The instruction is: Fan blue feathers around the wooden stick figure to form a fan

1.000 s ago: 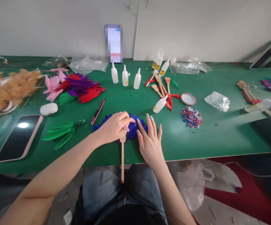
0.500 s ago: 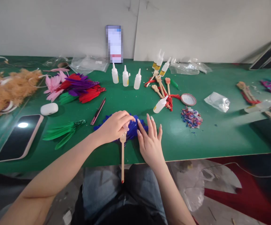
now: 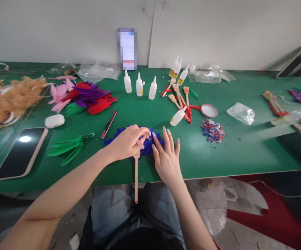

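Note:
A fan of blue feathers (image 3: 150,145) lies on the table in front of me, with a pale wooden handle (image 3: 136,177) reaching past the table's front edge. My left hand (image 3: 128,141) is over the fan's middle, its fingers curled and pressed together just above the handle's top end. Whatever those fingertips may hold is too small or hidden to make out. On the fan's right side my right hand (image 3: 168,158) rests flat with its fingers apart, the index and thumb tips touching the feathers.
Green feathers (image 3: 70,147), a slim pink-and-black tool (image 3: 109,123) and a phone (image 3: 22,152) lie leftward. Several glue bottles (image 3: 152,88) stand behind the fan; one bottle (image 3: 178,116) leans over wooden handles (image 3: 178,95). Mixed small beads or sequins (image 3: 213,130) are piled on the right, below a round lid (image 3: 209,110).
The left fingers have dipped slightly toward me and cover more of the handle's top end. My right hand has stayed in place.

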The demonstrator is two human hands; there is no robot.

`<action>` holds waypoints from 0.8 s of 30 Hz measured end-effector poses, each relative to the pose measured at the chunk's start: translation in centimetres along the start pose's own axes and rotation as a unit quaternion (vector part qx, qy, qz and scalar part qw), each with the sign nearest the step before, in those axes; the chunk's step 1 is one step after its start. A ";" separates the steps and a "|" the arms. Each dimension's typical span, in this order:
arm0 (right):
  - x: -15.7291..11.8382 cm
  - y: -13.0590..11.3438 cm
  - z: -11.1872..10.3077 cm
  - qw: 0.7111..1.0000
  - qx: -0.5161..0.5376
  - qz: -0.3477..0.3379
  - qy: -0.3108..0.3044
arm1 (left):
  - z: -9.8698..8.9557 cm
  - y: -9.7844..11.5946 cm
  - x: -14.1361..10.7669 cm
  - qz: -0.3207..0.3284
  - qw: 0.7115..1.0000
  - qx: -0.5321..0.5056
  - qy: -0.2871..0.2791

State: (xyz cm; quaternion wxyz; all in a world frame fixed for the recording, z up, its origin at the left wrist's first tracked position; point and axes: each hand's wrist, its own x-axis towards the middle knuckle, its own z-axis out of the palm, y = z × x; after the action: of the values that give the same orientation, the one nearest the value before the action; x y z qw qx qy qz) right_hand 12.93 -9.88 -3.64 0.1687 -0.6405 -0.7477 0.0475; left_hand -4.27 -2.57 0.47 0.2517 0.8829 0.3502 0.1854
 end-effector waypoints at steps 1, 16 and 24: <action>0.0 0.0 0.0 1.000 0.002 -0.001 0.001 | 0.0 0.0 0.0 0.001 1.000 -0.001 -0.001; 0.0 0.1 0.0 1.000 0.014 0.000 0.003 | 0.1 -0.1 0.1 0.009 1.000 -0.004 -0.003; 0.0 0.0 0.0 1.000 0.017 -0.001 0.005 | -0.4 0.0 0.1 -0.001 1.000 0.007 0.012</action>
State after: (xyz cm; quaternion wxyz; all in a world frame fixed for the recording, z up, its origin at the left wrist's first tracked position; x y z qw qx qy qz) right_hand 12.97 -9.92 -3.61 0.1830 -0.6370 -0.7467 0.0569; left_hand -4.39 -2.39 0.78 0.2414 0.8824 0.3549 0.1929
